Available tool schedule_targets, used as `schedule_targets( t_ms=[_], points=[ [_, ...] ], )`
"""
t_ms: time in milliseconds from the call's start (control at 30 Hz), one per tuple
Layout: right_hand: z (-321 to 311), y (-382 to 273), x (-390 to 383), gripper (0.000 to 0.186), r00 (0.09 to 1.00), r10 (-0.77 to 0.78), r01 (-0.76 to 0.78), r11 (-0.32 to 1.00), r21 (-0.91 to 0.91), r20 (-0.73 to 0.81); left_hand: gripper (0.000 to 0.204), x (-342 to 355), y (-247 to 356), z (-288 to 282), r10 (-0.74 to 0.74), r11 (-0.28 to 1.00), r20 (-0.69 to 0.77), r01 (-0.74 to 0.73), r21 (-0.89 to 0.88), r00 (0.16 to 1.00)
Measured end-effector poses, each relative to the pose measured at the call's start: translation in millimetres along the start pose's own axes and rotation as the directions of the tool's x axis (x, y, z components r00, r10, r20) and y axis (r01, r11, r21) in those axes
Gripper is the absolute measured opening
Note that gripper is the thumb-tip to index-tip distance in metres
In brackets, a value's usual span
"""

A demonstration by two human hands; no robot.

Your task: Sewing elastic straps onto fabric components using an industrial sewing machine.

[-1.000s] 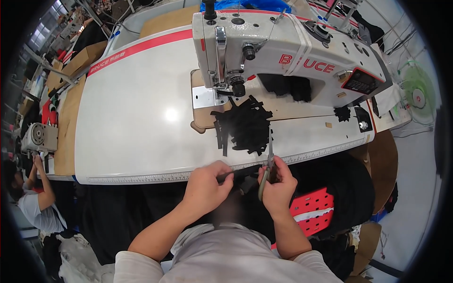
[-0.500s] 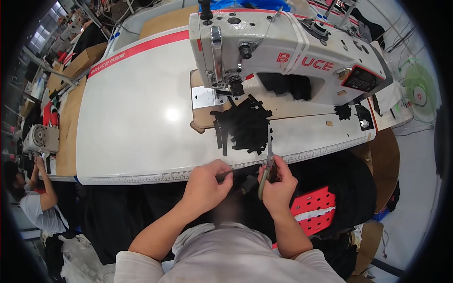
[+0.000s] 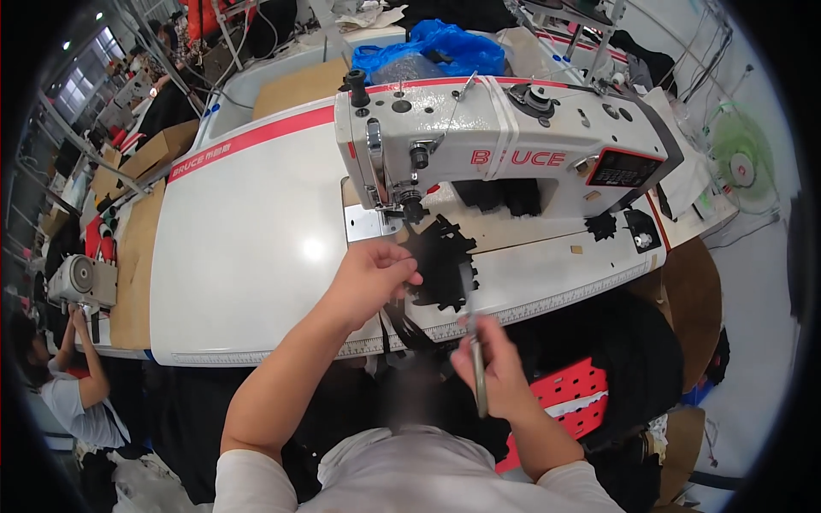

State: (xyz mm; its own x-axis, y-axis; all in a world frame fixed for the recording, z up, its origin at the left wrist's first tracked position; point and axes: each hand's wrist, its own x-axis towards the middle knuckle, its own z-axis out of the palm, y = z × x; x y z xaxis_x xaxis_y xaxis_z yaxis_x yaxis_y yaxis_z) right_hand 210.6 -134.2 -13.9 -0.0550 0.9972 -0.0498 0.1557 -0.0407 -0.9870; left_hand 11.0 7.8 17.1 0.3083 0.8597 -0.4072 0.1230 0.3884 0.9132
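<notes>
My left hand (image 3: 374, 278) is over the left side of a pile of small black fabric pieces (image 3: 445, 261), its fingers pinched together. Black fabric strips (image 3: 406, 329) hang from beneath it past the table's front edge; the fingers partly hide where they are gripped. My right hand (image 3: 494, 363) is closed round a pair of scissors (image 3: 479, 368) with olive handles. The blades, smeared by motion, point away from me beside the pile's right edge. Right behind the pile stands the head of a white sewing machine (image 3: 453, 141), its needle area close by.
A ruler strip (image 3: 522, 299) runs along the front edge of the white table (image 3: 248, 256). A smaller black cluster (image 3: 601, 227) lies at the right. Below the table are black cloth and a red perforated panel (image 3: 571, 393). At far left, another person (image 3: 73, 385) works at a machine.
My left hand has risen from the front edge to the pile, with strips trailing below. My right hand has moved slightly lower with the scissors. The view has shifted, showing more of the background.
</notes>
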Motion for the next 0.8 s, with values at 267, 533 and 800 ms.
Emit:
schedule_targets(
  t_ms=[267,533,800],
  points=[
    [11,14,7,0.042,0.938,0.25,-0.29,0.946,0.147,0.242,0.008,-16,-9,3,-0.006,0.992,-0.015,0.004,-0.125,1.0],
    [21,9,15,0.039,0.976,0.184,-0.191,0.98,0.053,0.116,0.008,-16,-21,2,-0.002,0.994,0.003,0.002,-0.109,1.0],
    [20,16,22,0.039,0.979,0.161,-0.163,0.987,0.008,0.123,0.007,-13,-23,-9,-0.03,0.987,0.014,0.031,-0.155,0.999]
  ],
)
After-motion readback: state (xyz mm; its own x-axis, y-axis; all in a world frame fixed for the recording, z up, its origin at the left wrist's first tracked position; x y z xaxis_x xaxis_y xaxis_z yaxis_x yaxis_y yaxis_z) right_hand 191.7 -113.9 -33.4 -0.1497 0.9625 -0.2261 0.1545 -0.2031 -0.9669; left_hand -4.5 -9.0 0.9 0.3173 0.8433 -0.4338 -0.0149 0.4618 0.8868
